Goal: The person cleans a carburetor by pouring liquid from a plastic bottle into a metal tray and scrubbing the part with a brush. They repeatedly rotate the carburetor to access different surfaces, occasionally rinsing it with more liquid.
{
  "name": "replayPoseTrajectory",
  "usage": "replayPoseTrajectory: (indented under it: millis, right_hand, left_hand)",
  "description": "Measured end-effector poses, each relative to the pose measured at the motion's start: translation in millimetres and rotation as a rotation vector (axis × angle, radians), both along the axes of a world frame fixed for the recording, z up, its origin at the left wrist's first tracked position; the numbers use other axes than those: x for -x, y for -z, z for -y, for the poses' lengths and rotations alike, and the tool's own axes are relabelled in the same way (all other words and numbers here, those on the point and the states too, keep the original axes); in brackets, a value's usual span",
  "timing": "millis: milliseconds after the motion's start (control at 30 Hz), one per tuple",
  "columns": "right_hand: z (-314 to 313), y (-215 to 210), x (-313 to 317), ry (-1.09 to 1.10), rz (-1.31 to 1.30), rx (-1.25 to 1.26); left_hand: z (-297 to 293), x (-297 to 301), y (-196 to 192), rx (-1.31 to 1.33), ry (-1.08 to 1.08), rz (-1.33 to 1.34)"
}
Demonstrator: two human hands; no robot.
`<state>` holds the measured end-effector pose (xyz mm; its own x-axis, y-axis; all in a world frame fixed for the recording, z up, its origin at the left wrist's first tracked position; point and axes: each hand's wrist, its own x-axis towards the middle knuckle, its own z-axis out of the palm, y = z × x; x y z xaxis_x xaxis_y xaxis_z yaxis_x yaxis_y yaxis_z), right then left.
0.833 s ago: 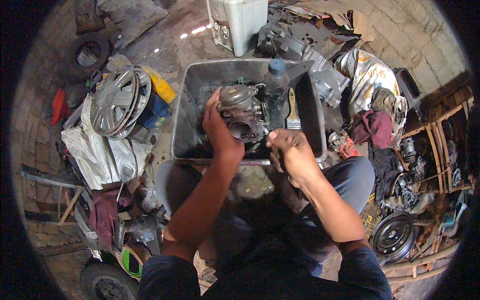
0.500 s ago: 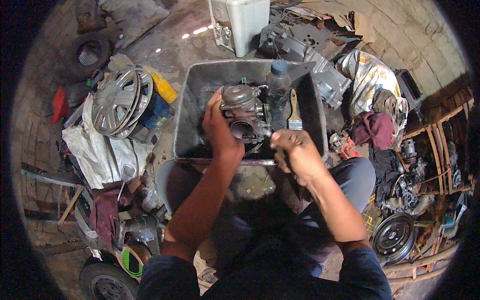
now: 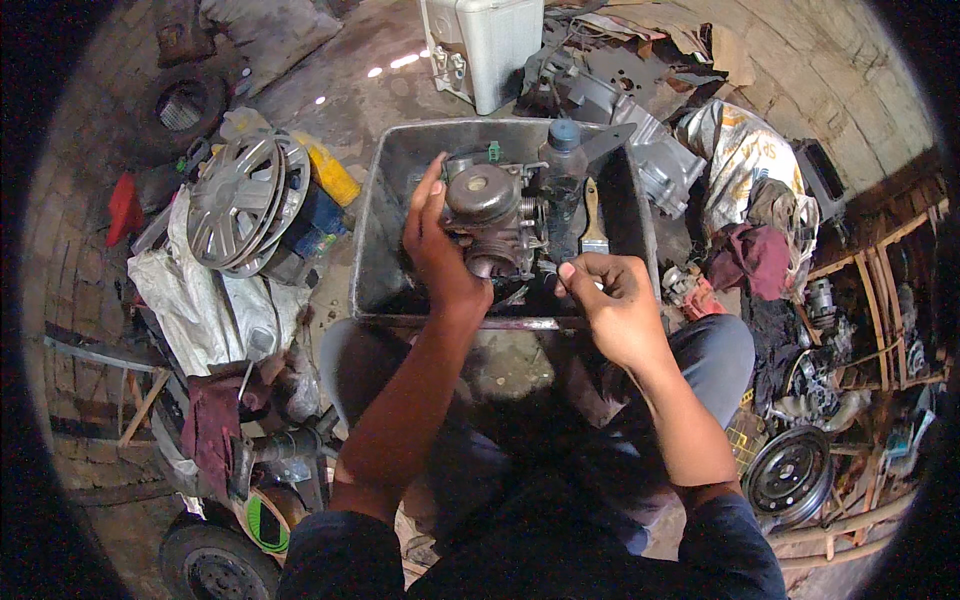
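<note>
A dirty metal carburetor (image 3: 482, 200) with a round domed cap stands in the grey plastic tub (image 3: 385, 200) between my knees. My left hand (image 3: 438, 258) grips its left side, with the fingers up along the body and the palm near its round bore. To the right, my right hand (image 3: 612, 302) is over the tub's near right corner, thumb pressed to the curled fingers. Whatever it pinches is too small or hidden to name. Just beyond that hand lie a paintbrush (image 3: 592, 215) with a wooden handle and a clear bottle (image 3: 563, 180) with a blue cap.
Beyond the tub stands a white container (image 3: 485, 50), with metal engine casings (image 3: 650, 150) to its right. Wheel covers (image 3: 240, 200) rest on a white sack at left. A printed sack (image 3: 735, 160), a maroon cloth (image 3: 747, 260) and a steel wheel rim (image 3: 790, 475) are at right.
The carburetor has tipped in my left hand, so its domed cap faces me more. My right hand has moved slightly right and its fingers have drawn into a pinch.
</note>
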<state>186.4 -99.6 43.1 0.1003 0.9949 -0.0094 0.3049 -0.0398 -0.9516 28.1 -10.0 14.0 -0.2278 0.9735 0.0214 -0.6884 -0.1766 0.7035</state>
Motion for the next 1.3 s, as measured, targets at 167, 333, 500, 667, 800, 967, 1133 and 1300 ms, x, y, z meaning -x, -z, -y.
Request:
replayPoseTrajectory:
  millis: [167,333,500,667,800,967,1133,1300]
  right_hand:
    - [4.3,-3.3,2.4,-0.027,0.07,-0.085]
    - [5.5,-0.1,5.9,-0.016,0.139,-0.169]
    - [6.2,2.2,7.4,-0.043,0.093,-0.122]
    - [5.8,-0.6,7.9,-0.063,0.182,-0.122]
    - [7.2,-7.3,9.0,0.005,0.314,-0.195]
    - [8.2,-6.4,9.4,-0.043,0.307,-0.208]
    - [8.1,-0.6,5.6,-0.073,0.354,-0.239]
    - [12.7,-5.0,9.5,-0.143,0.363,-0.244]
  left_hand:
    - [-6.9,1.1,13.1,-0.104,0.03,-0.132]
    - [-5.1,-1.6,10.0,-0.124,0.035,-0.159]
    - [-4.2,-0.5,14.6,-0.144,0.015,-0.294]
    - [-0.3,-0.5,12.4,-0.191,-0.081,-0.598]
    - [-2.2,-7.2,12.6,-0.176,-0.025,-0.292]
    - [-7.3,2.0,24.8,-0.242,-0.015,-0.502]
    - [-5.8,-1.0,23.1,-0.159,0.073,-0.314]
    - [-7.1,-2.0,25.8,-0.157,0.038,-0.379]
